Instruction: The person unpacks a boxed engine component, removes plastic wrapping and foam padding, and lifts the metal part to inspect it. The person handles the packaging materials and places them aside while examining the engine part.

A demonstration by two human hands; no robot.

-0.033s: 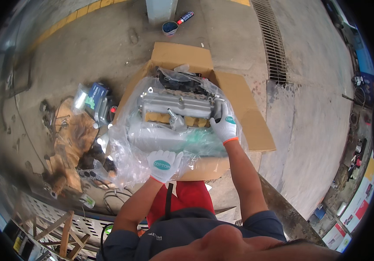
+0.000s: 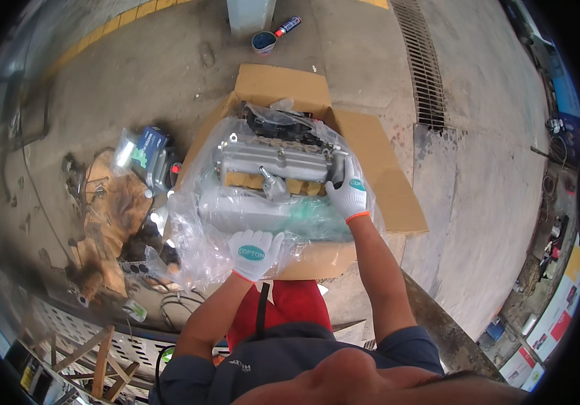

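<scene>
A silver-grey engine (image 2: 273, 160) lies in an opened cardboard box (image 2: 383, 177), with clear plastic wrap (image 2: 192, 236) spread around and under it. Its black parts (image 2: 283, 127) face the far side, and a small metal fitting (image 2: 275, 185) sticks up near the middle. White-gloved, my right hand (image 2: 349, 192) curls its fingers and thumb around a grey rounded part at the engine's right end. On the box's near edge, over the plastic, my left hand (image 2: 256, 255) lies flat with fingers stretched out. It grips nothing.
Left of the box stand a blue carton (image 2: 149, 148) and a dark bottle (image 2: 162, 172), beside a stained brown sheet (image 2: 104, 202) with loose parts. Beyond the box are a cup of blue stuff (image 2: 263, 42), a spray can (image 2: 288, 26) and a pillar (image 2: 249, 17). A floor grate (image 2: 425, 81) runs at right.
</scene>
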